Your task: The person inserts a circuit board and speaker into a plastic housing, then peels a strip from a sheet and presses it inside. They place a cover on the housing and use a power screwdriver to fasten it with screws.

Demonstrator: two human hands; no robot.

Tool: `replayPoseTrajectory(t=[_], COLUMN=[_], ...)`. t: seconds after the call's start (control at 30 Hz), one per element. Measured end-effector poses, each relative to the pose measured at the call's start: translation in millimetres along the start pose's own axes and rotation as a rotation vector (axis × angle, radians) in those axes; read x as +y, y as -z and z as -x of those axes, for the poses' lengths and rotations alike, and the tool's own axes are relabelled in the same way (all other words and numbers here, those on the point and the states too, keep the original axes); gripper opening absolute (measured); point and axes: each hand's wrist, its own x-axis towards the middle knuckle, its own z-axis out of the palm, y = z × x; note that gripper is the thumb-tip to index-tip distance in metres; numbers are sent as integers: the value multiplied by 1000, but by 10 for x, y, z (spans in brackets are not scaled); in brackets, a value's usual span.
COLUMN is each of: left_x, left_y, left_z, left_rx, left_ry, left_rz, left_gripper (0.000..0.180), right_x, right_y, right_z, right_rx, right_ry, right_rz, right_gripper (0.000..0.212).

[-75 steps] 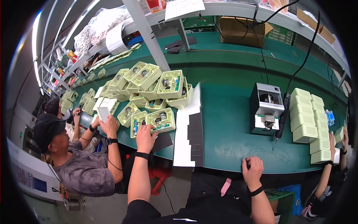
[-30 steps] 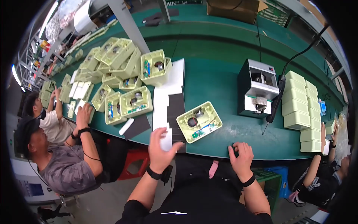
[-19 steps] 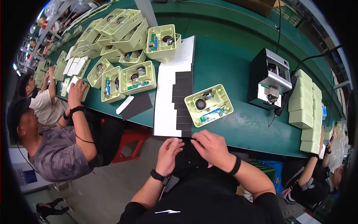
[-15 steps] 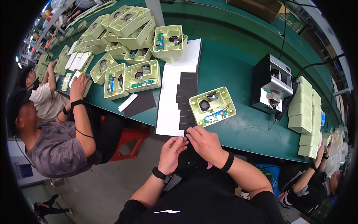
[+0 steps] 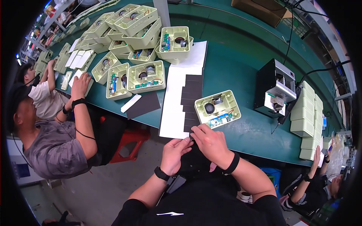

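Both my hands meet at the table's near edge, fingers closed in a pinch. A small black piece (image 5: 191, 138) shows between the fingertips of my left hand (image 5: 173, 153) and my right hand (image 5: 212, 142); most of it is hidden. Just beyond them lies a white backing sheet (image 5: 170, 116) with black strips (image 5: 193, 90) in a stepped row along its right side. To the right of the strips rests an open pale green housing (image 5: 234, 102), holding a round black speaker (image 5: 209, 108), a motor-like part and a green circuit board (image 5: 220, 120) with wires.
Further open housings (image 5: 147, 77) are piled at the far left, near a black sheet (image 5: 145, 105) and a white strip (image 5: 131, 103). A black and silver machine (image 5: 275, 88) stands right, beside stacked green shells (image 5: 303, 109). Co-workers sit left (image 5: 56, 145) and right (image 5: 301, 196).
The view has shifted slightly, so the table's things sit a little further right and down. My hands remain pinched together. The right co-worker's hands have moved.
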Motion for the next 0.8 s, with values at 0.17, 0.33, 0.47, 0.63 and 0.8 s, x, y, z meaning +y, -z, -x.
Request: replayPoseTrajectory(t=[0.17,0.33,0.47,0.63,0.8], left_x=[98,53,47,-31,-41], left_y=[-73,-55,-50,43,31], left_z=[6,-52,-78,-121,-108], left_rx=[-85,-95,-91,-80,-86], left_ry=[29,-5,-37,-64,-117], left_rz=[-45,-56,-96,-119,-184], left_gripper=[25,25,25,27,29], right_x=[37,57,50,4,31], right_y=[11,-14,-48,-56,-85], right_z=[-56,-68,-60,-14,1], right_rx=[-60,-66,-63,-76,-12], right_ry=[34,55,108,183,195], right_rz=[26,60,133,178,163], right_gripper=[11,13,15,20,20])
